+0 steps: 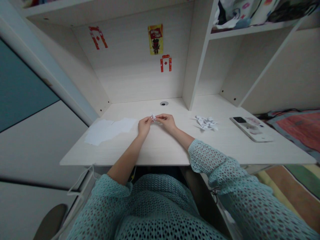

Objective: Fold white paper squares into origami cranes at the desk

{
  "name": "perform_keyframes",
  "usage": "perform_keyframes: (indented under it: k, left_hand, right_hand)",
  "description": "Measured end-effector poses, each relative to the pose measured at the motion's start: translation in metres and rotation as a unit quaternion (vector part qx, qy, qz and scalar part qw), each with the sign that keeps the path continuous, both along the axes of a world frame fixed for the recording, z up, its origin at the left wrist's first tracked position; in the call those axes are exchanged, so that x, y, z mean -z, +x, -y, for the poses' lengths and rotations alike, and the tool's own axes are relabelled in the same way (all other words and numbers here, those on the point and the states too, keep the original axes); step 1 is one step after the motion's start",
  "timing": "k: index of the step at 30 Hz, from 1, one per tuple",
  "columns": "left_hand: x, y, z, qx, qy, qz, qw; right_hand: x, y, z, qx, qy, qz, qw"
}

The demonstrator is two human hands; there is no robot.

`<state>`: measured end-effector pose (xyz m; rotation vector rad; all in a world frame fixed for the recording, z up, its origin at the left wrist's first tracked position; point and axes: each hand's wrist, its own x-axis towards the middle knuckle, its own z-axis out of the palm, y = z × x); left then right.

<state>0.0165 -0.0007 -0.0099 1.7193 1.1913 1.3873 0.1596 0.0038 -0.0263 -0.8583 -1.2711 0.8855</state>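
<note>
Near the middle of the white desk (pixel 165 150), both hands meet at a small folded piece of white paper (pixel 153 117). My left hand (pixel 144 126) pinches it from the left. From the right, the fingertips of my right hand (pixel 167 121) close on its other side. Its exact folded shape is too small to make out. Flat white paper sheets (pixel 107 130) lie to the left of my left hand, overlapping. Off to the right of my right hand sits a loose pile of small folded white papers (pixel 206 123).
A white phone (pixel 251 129) lies at the desk's right side. An upright divider (pixel 200 56) stands behind the paper pile, and a shelf (pixel 252 30) with bags hangs at upper right. A round cable hole (pixel 164 103) is at the back. Red and yellow stickers (pixel 155 39) are on the back panel.
</note>
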Motion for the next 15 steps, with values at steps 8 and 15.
perform_keyframes:
  k: [8,15]
  left_hand:
    - [0.003,-0.001,-0.002,0.005,0.001,0.002,1.000]
    - [-0.001,0.000,0.001,-0.014,-0.006,0.000,1.000]
  right_hand:
    - [0.000,0.001,0.001,0.025,0.025,0.038,0.999]
    - [-0.008,0.001,0.011,0.067,0.065,0.120,0.988]
